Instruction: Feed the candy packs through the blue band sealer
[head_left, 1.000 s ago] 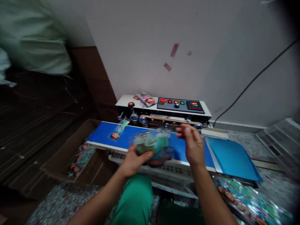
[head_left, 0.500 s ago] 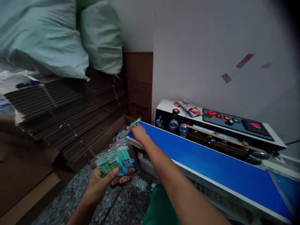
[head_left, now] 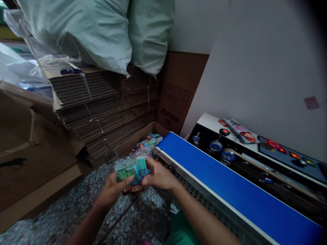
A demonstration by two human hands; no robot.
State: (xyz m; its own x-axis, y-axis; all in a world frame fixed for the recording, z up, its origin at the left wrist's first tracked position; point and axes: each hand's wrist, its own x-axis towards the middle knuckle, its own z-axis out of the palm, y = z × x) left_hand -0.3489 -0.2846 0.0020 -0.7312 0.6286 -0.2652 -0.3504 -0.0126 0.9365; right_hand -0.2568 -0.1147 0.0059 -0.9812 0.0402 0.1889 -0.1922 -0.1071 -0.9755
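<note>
My left hand is closed around a bunch of clear plastic packets with green and blue printed cards and small cartoon faces. From the other side, my right hand has its thumb and fingers on the right edge of the same bunch, at a blue-green piece. Motion blurs the fingertips a little. Beyond both hands, more packets fill an open cardboard box at the end of the blue conveyor belt.
To the right, a sealing machine with knobs and lit buttons runs along the belt. Flattened cardboard stacks rise at the left under large pale green sacks. A brown carton stands at lower left, on a speckled floor.
My right hand has come back from the end of the belt to the packets in my left hand. A packet it was touching there now lies out of its grasp. The view has swung left.
</note>
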